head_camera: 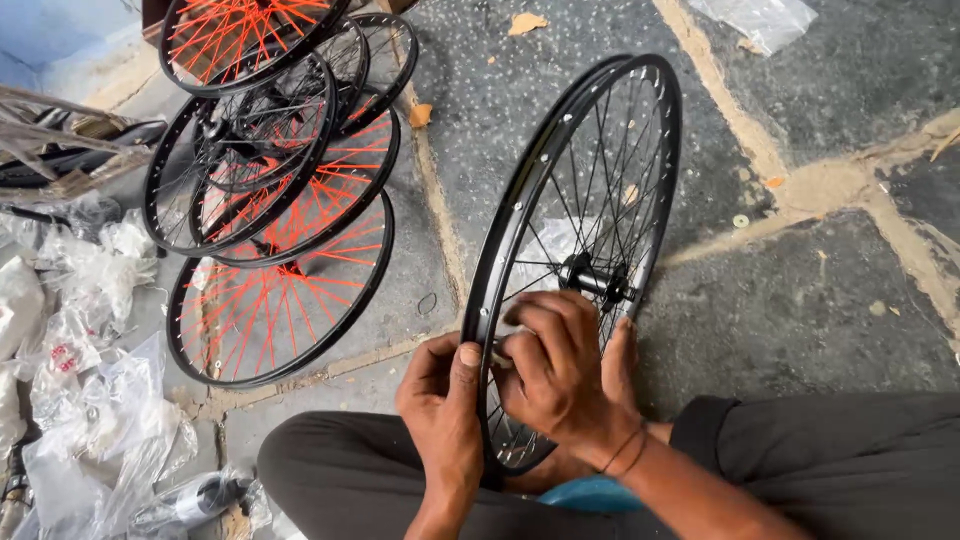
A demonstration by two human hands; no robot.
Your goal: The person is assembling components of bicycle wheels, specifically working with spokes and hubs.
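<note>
A black wheel (575,250) is stood upright on its edge between the knees, and its rim is pinched by both hands at the lower left. The left hand (442,420) is closed on the rim from outside, thumb laid up along the edge. The right hand (555,370) is curled over the rim from the spoke side, fingers pressed onto a small pale bit, prob. a strip or sticker, held against the rim; what it is can't be made out. A bare foot is seen just behind the right hand, w/ the wheel's bottom tucked near it.

Judged from the grip, something is being worked onto or off the rim. For that to be done well, the rim should be kept steady by the left hand while the pale bit is pressed flat by the right, and the wheel turned bit by bit so the work stays close to the body.

To the left, a pile of wheels w/ orange spokes (280,290) is laid flat on the stone floor (800,300), overlapped w/ black-spoked ones. Crumpled clear plastic bags (95,400) are heaped at the far left.

Hidden or unclear: the wheel's lowest part is covered by hands and legs; the hub (592,277) is partly screened by spokes; a blue thing under the right wrist is cut off by the arm; the top wheel of the pile is cropped by the frame edge
</note>
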